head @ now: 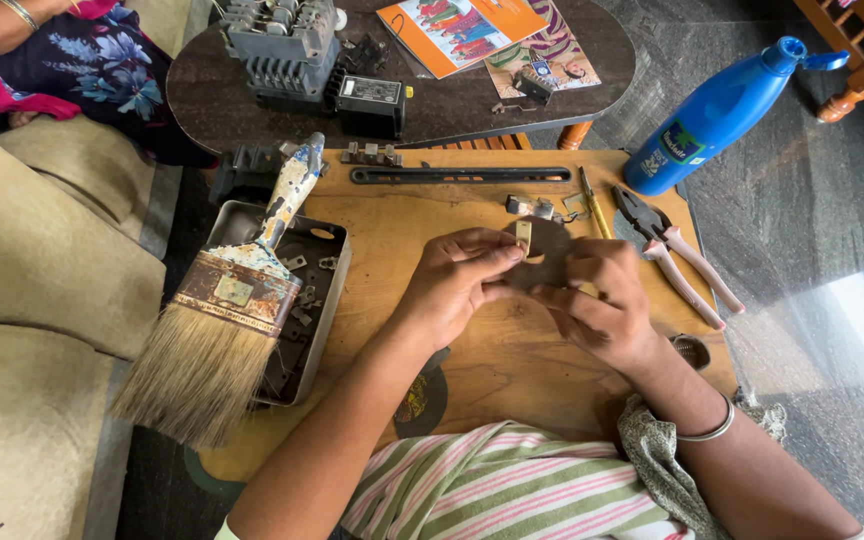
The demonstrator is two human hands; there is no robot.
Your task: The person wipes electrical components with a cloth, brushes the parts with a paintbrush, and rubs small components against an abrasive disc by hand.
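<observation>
A wide paint-spattered brush with pale bristles (222, 320) lies across a grey metal tray of small parts (324, 300) at the left edge of the worn wooden board (432, 215). Over the board's middle the left hand (452, 285) pinches a small brass-coloured metal piece (523, 234) between thumb and fingers, while the right hand (602, 300) curls closed just beside it, fingertips touching the same dark round part. Further right lie pink-handled pliers (677, 255) and a tilted blue plastic bottle (717, 110)

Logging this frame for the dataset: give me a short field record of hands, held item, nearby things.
left hand: pinches a small metal contact piece
right hand: grips a dark sheet against that piece
surface: wooden board
left of the hands: paintbrush lying across a metal tray of small parts
right of the hands: pliers, blue bottle
</observation>
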